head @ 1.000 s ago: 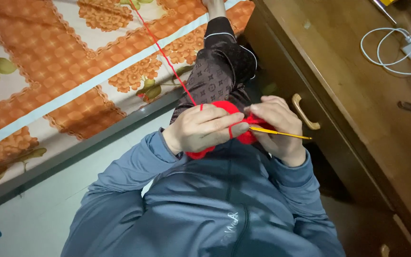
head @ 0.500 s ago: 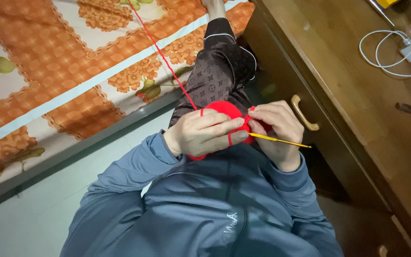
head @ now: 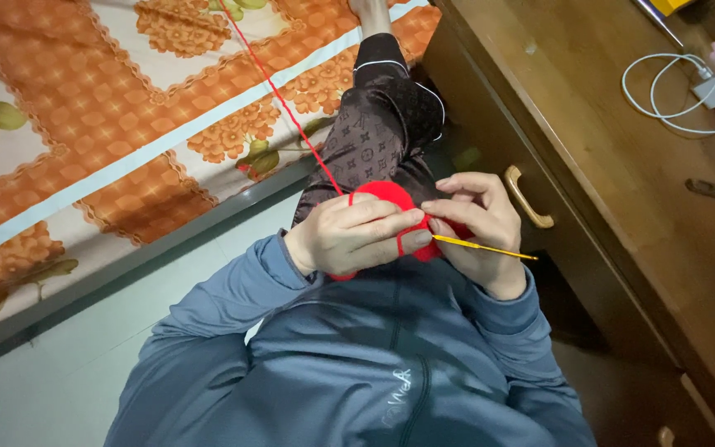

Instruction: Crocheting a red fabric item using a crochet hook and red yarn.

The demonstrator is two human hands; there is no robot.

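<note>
From the head camera, both hands meet above the lap. The left hand [head: 349,234] curls its fingers around the red knit [head: 384,197], pinching it. The right hand [head: 475,222] pinches a yellow hook [head: 483,247], its tip at the knit. Red yarn [head: 279,95] runs up over the bed [head: 84,124].

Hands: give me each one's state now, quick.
Left hand: closed on the red crochet piece, yarn looped over a finger.
Right hand: closed on the yellow hook.
</note>
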